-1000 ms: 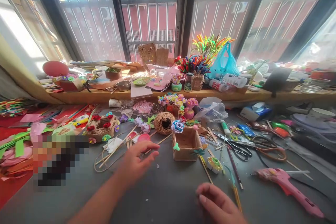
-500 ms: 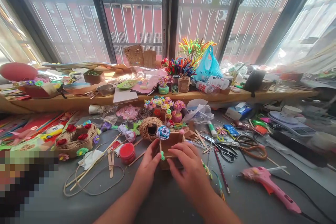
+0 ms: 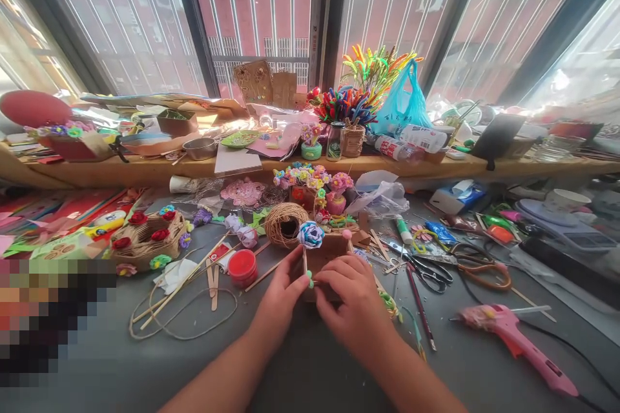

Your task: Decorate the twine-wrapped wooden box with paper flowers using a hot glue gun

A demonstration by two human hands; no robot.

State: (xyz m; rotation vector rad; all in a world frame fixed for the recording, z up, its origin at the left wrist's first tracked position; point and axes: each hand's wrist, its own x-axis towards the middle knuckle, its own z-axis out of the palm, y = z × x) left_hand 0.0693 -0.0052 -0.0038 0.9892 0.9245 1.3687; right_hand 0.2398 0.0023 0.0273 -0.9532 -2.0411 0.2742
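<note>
In the middle of the desk sits a small brown cardboard box (image 3: 329, 255), its front mostly covered by my hands. A blue and white flower (image 3: 310, 235) stands at its far left corner, and a pink ball (image 3: 347, 234) tops the far right one. At the near left corner are small green balls (image 3: 310, 278). My left hand (image 3: 285, 284) is closed on the box's left side, thumb by the green balls. Bent over the near edge, my right hand (image 3: 356, 290) grips the front wall between thumb and fingers; its fingertips are close to the green balls.
Behind the box lies a twine ball (image 3: 285, 222). A red-lidded jar (image 3: 243, 268) and wooden sticks (image 3: 212, 282) are left. On the right are scissors (image 3: 433, 274), a pencil (image 3: 422, 313) and a pink glue gun (image 3: 520, 345) with its cord. A cluttered ledge (image 3: 232, 168) runs behind.
The whole view has tilted down and shifted, moving the scene sideways and up. My right fingertips have drawn nearer to the green balls at the box's near left corner. My left hand keeps its hold.
</note>
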